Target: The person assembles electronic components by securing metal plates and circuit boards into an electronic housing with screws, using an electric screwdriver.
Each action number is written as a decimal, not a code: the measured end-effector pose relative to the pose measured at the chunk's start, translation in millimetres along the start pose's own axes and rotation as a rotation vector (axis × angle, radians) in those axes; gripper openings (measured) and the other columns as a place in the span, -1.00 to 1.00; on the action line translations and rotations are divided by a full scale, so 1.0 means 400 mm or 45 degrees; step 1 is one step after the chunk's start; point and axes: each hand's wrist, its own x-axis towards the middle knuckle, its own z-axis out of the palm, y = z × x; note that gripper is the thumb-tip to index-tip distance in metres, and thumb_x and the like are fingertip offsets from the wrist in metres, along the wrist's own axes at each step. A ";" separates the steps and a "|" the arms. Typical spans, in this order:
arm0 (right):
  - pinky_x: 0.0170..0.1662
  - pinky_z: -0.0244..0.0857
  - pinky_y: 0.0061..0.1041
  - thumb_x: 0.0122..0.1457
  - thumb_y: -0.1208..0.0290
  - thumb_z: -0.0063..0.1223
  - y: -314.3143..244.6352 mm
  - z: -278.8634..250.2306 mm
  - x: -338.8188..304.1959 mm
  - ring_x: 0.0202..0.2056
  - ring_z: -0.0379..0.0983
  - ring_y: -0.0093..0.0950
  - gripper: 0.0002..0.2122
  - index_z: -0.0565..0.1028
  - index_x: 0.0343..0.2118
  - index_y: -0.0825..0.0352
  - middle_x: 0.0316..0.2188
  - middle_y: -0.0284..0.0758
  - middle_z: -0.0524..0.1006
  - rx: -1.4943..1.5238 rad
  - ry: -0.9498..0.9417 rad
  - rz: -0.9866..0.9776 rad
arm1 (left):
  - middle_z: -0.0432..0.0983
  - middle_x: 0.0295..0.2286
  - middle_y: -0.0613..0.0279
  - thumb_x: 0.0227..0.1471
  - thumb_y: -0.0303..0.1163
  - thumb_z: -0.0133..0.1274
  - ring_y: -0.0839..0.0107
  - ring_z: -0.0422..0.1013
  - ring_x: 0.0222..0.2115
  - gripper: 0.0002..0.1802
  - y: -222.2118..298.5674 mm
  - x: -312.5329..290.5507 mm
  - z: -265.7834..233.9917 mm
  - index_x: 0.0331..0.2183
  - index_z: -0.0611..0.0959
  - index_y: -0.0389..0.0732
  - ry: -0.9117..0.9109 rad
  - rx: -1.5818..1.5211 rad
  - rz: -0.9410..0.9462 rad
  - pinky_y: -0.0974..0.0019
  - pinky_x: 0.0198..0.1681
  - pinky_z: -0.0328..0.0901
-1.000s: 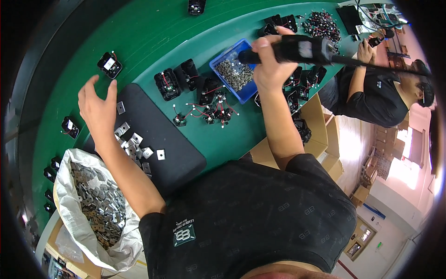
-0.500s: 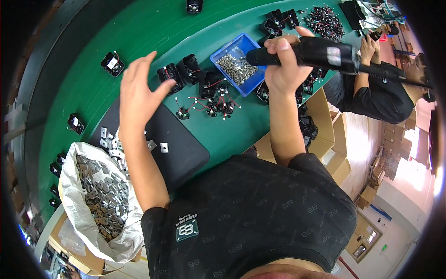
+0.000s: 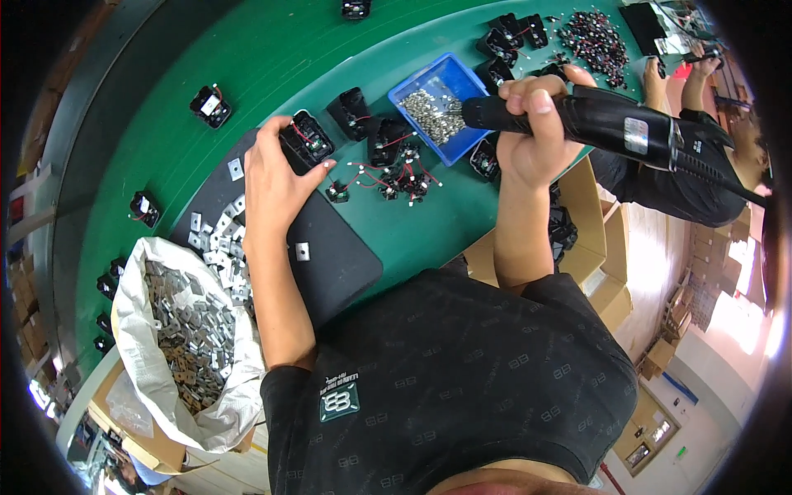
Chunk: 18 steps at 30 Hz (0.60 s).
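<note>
My left hand (image 3: 276, 177) reaches over the bench with fingers and thumb curved round a black plastic housing (image 3: 309, 139). Red wires and a small circuit board show inside this housing. Raised at the right, my right hand (image 3: 536, 136) is wrapped round a black electric screwdriver (image 3: 615, 128) with a silver label. Its narrow end points left, over a blue bin (image 3: 448, 157) of small metal screws (image 3: 431, 115). More black housings (image 3: 348, 114) stand between my hands. Small black parts with red wires (image 3: 408, 177) lie just nearer.
A white sack (image 3: 136, 322) of metal plates stands at the left, beside a dark mat (image 3: 338, 256) with loose plates. Housings sit on the green surface beyond. An open carton (image 3: 590, 239) of black parts is at my right, near a co-worker (image 3: 685, 177).
My left hand has come down from above the mat and closed round the black housing. The screwdriver stays in my right hand, and the whole view has shifted slightly.
</note>
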 end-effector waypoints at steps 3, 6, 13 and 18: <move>-0.34 0.37 -0.40 0.03 0.58 0.11 -0.020 0.003 -0.007 -0.56 0.38 -0.48 -0.58 0.27 -0.03 0.39 -0.58 -0.28 0.45 0.013 -0.004 0.022 | 0.48 -0.23 -0.01 -0.41 -0.29 0.41 0.03 0.40 -0.20 -0.29 -0.003 -0.048 -0.028 -0.18 0.39 -0.20 0.103 -0.089 -0.116 0.08 -0.10 0.24; -0.31 0.35 -0.32 0.04 0.56 0.10 -0.034 -0.002 -0.015 -0.54 0.37 -0.46 -0.57 0.26 0.00 0.37 -0.57 -0.29 0.42 0.070 -0.061 0.038 | 0.48 -0.18 0.06 -0.42 -0.30 0.41 0.08 0.41 -0.19 -0.45 -0.017 -0.100 -0.051 -0.31 0.52 -0.20 0.234 0.085 0.027 0.12 -0.11 0.26; -0.28 0.33 -0.30 0.05 0.57 0.06 -0.044 0.025 -0.037 -0.51 0.36 -0.47 -0.58 0.27 0.00 0.35 -0.56 -0.31 0.41 0.110 -0.093 0.091 | 0.42 -0.03 0.12 -0.40 -0.42 0.38 0.12 0.41 -0.16 -0.61 -0.041 -0.202 -0.070 -0.38 0.62 -0.12 0.178 -0.186 -0.099 0.16 -0.10 0.24; -0.21 0.21 -0.30 0.08 0.51 0.00 -0.051 0.046 -0.061 -0.45 0.27 -0.51 -0.58 0.24 0.04 0.25 -0.51 -0.37 0.36 0.034 -0.199 0.162 | 0.40 0.00 0.15 -0.44 -0.42 0.37 0.26 0.36 -0.29 -0.70 -0.056 -0.243 -0.046 -0.52 0.60 -0.13 0.187 0.035 0.046 0.20 -0.17 0.18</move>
